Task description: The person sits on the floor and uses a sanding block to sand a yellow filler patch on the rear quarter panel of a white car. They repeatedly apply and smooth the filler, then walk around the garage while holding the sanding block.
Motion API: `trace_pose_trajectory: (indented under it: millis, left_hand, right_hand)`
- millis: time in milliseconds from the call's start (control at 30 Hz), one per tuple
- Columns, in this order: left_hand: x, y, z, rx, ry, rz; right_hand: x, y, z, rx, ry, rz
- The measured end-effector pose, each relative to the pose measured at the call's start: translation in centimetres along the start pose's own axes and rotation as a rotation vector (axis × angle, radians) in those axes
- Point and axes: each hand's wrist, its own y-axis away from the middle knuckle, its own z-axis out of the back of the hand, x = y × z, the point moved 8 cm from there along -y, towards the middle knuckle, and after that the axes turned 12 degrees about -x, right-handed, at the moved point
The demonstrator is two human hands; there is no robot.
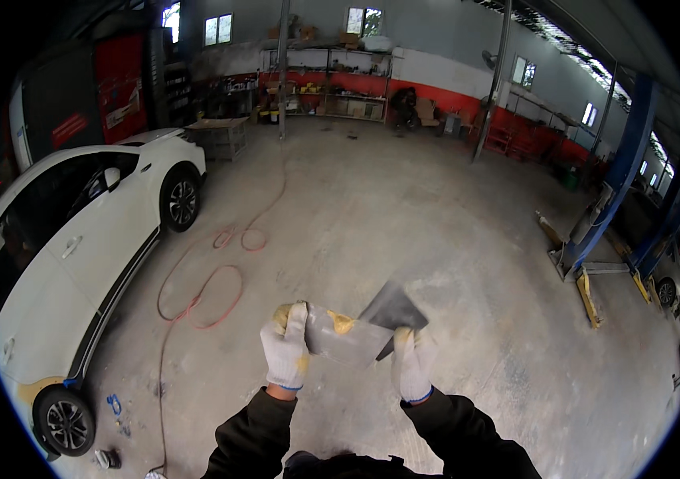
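Left hand: the left hand [286, 349], in a white work glove, was closed on the left end of a flat grey spreader plate [345, 339] with a yellowish smear of filler on it.
Right hand: the right hand [413, 363], gloved the same, was gripping a darker scraper blade [393, 308] by its lower edge, the blade fanning up and away.
Where the tools were: both held at chest height over the concrete floor [404, 207], the dark blade overlapping the plate's right end and apparently touching it.
Step in hand: to my eye, wiping or working filler between the two blades.
Next move calls for: a steady, flat drag of one edge along the other.
Nearby: a white car [77, 239] stood to the left, with a red hose [212, 279] looped on the floor.
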Motion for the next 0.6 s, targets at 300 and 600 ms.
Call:
trace_pose_trajectory:
  millis: [300, 600]
  left_hand:
    - [5.1, -16.5, -4.0, -0.125, 0.137, -0.155]
    - [18.9, -29.6, -16.8, 0.466, 0.021, -0.083]
  right_hand:
    - [-7.8, -15.3, 0.2, 0.033, 0.461, -0.165]
    - [-8.3, -20.9, 31.2, -0.763, 1.416, 0.233]
